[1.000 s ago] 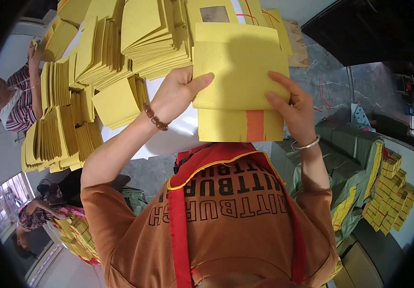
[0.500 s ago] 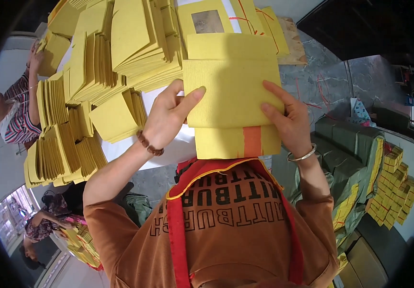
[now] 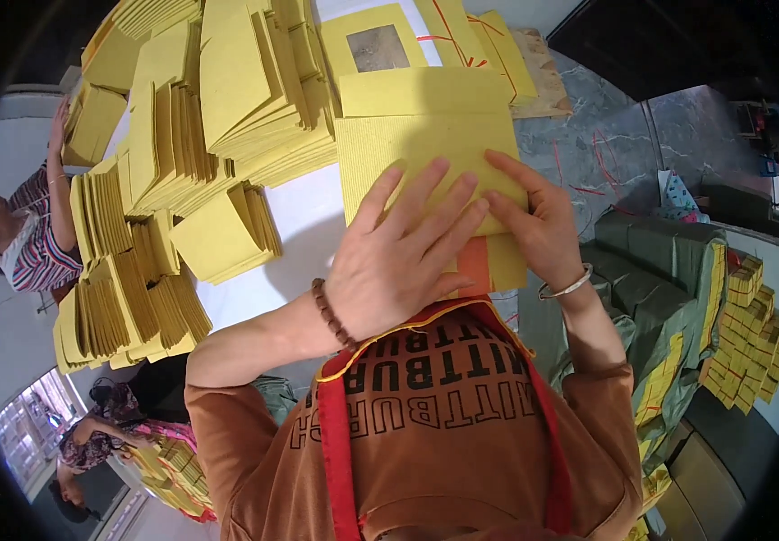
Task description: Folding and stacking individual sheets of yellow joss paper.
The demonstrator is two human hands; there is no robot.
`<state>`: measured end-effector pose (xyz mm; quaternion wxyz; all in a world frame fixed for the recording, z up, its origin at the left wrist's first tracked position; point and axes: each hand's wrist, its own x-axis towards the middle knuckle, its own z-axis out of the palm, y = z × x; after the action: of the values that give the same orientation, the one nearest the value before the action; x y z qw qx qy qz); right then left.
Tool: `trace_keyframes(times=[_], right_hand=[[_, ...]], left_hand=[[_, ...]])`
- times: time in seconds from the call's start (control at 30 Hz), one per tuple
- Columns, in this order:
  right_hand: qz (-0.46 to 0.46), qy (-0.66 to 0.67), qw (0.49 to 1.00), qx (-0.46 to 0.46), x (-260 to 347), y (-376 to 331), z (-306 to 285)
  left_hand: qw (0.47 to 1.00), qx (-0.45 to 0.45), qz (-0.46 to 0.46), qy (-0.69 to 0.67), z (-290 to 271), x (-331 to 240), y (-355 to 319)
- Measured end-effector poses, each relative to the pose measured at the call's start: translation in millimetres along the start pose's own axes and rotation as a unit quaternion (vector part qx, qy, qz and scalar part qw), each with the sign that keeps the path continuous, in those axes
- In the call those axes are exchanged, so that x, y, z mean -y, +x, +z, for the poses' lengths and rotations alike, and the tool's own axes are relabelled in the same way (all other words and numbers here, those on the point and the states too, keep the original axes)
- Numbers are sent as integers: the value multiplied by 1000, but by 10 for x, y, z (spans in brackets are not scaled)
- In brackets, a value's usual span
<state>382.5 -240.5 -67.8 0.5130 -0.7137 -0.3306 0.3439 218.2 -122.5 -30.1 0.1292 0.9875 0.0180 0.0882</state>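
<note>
In front of my chest lies yellow ribbed paper (image 3: 425,137) in flat layers, with an orange-red stripe (image 3: 474,268) across the layer nearest me. My left hand (image 3: 398,243) rests flat on its near left part, fingers stretched and spread, and covers some of the stripe's surroundings. At the right edge, my right hand (image 3: 534,212) grips the paper, thumb and forefinger on top. The other fingers are partly hidden at the edge. How many sheets it holds cannot be seen.
Tall piles of folded yellow paper (image 3: 245,86) and smaller bundles (image 3: 227,230) stand on the white table (image 3: 304,203) to the left. A yellow sheet with a grey rectangle (image 3: 377,47) lies beyond. Green-wrapped stacks (image 3: 651,261) are at right. A person (image 3: 33,230) works at far left.
My left hand has left the paper's left edge and moved right and nearer me, from a grip to lying flat on top. My right hand keeps its hold on the right edge.
</note>
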Motion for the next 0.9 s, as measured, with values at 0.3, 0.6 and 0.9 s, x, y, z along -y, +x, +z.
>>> trace_keyframes(times=[0.3, 0.6, 0.9], right_hand=[[-94, -294, 950, -54, 108, -142, 36], [-218, -490, 842, 59, -93, -493, 91], [-161, -131, 968, 138, -140, -364, -111]], left_hand=[[998, 38, -25, -40, 277, 61, -29], [984, 5, -34, -174, 301, 187, -108], [997, -68, -35, 2, 297, 181, -62]])
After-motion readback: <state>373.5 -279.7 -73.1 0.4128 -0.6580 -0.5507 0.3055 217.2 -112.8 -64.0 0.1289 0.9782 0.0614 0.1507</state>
